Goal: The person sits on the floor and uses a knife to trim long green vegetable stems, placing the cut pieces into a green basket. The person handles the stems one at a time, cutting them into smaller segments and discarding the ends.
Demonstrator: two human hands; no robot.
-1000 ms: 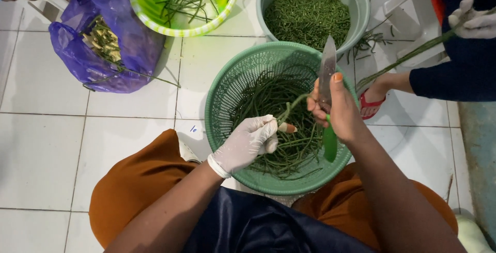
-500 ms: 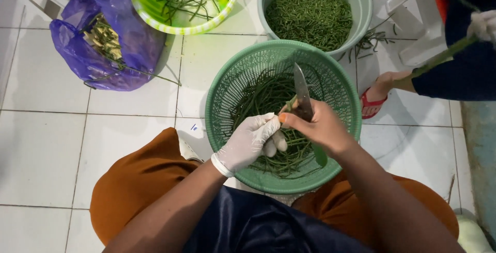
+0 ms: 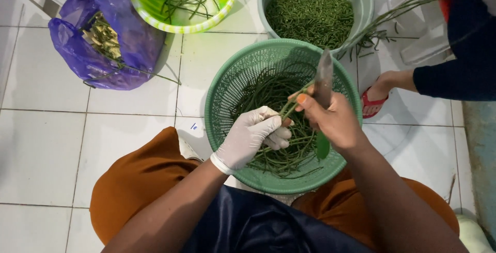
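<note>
Long beans held between two hands over the green basket

A bundle of long beans (image 3: pixel 289 109) is pinched in the gloved left hand (image 3: pixel 253 134), its long axis slanted up-right toward the right hand (image 3: pixel 336 121), which is clamped on a knife (image 3: pixel 324 80) (blade upward, green handle below). Both are held above the green basket (image 3: pixel 227 93), whose rim is close all round; bare floor tiles (image 3: pixel 62 144) are seen leftward.
</note>
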